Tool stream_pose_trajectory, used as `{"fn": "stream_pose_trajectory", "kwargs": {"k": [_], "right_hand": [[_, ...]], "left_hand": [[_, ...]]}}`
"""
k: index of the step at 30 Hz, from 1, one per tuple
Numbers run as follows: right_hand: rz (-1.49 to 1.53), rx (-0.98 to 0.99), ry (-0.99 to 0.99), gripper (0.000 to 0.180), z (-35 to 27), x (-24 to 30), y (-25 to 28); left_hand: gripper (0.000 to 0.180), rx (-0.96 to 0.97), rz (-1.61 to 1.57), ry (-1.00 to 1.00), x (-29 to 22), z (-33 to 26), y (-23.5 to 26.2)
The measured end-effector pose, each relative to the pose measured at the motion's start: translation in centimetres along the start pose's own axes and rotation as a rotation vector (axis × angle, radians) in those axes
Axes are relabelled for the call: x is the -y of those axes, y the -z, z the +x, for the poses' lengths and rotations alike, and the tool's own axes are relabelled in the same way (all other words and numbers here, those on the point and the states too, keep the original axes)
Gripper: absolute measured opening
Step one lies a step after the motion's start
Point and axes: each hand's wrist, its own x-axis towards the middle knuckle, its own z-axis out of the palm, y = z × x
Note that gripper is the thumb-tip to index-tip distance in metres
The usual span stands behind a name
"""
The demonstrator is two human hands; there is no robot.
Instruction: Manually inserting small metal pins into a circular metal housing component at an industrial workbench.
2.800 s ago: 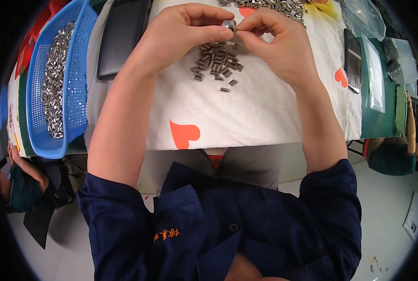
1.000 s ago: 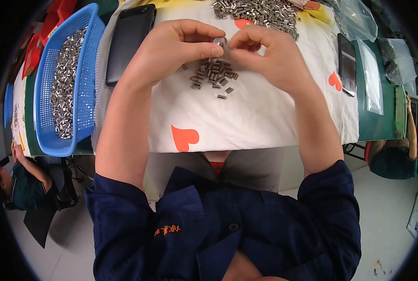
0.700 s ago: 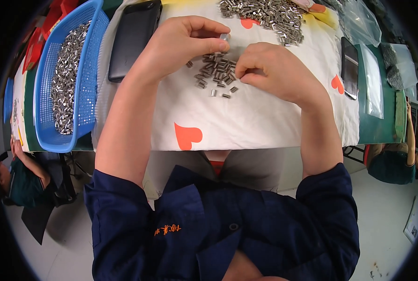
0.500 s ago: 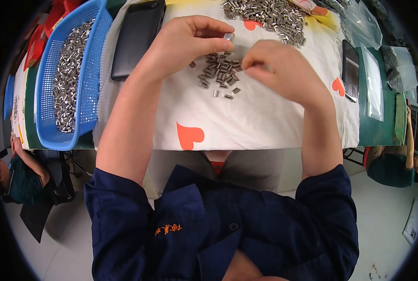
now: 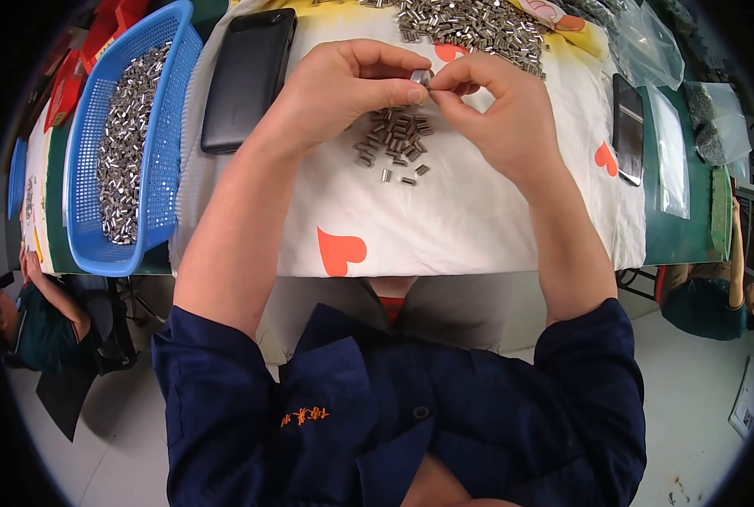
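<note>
The left hand [image 5: 330, 89] is held above the cloth [image 5: 453, 224], toward the far edge of the desk [image 5: 669, 238], its thumb and forefinger pinching a shiny metal piece [image 5: 419, 77]. The right hand [image 5: 508, 106] meets it from the other side, thumb and forefinger drawn close at the tips, right at the piece; whether they pinch something small of their own, I cannot tell.

Just on the near side of the hands lies a loose pile [image 5: 398, 135] of short metal cylinders, with a few lying apart toward the near edge. A larger heap [image 5: 487, 32] of similar cylinders spreads by the far edge, beyond the right hand.

On the desk's left side a blue basket [image 5: 161, 173], partly filled with small shiny parts [image 5: 128, 139], stretches to the near edge. Between it and the left forearm lies a black case [image 5: 248, 80]. Toward the right edge lie a phone [image 5: 628, 131] and, just beside it, a flat clear bag [image 5: 671, 156].
</note>
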Motion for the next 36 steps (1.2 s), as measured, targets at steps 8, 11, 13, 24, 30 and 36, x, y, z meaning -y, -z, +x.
{"fn": "stream_pose_trajectory", "kwargs": {"k": [8, 11, 13, 24, 30, 36], "right_hand": [[0.011, 0.033, -0.005, 0.012, 0.2, -0.4, 0.4], [0.062, 0.102, -0.050, 0.013, 0.3, -0.4, 0.4], [0.028, 0.094, -0.045, 0.013, 0.3, -0.3, 0.6], [-0.274, 0.546, 0.232, 0.010, -1.2, -0.1, 0.3], [-0.010, 0.278, -0.022, 0.010, 0.3, 0.1, 1.7], [0.201, 0.031, -0.125, 0.011, 0.4, -1.2, 0.3]], "left_hand": [[0.028, -0.021, 0.089, 0.010, -0.5, -0.4, -0.2], [0.028, 0.003, 0.131, 0.057, -1.0, -0.8, 0.2], [0.028, -0.028, 0.193, 0.041, -1.2, -0.8, 0.2], [0.027, -0.063, 0.243, 0.064, -0.3, -0.2, 0.5], [0.029, -0.081, 0.185, -0.016, -0.3, -0.2, 0.5], [0.030, -0.012, 0.028, -0.018, -0.1, -0.1, 0.2]]}}
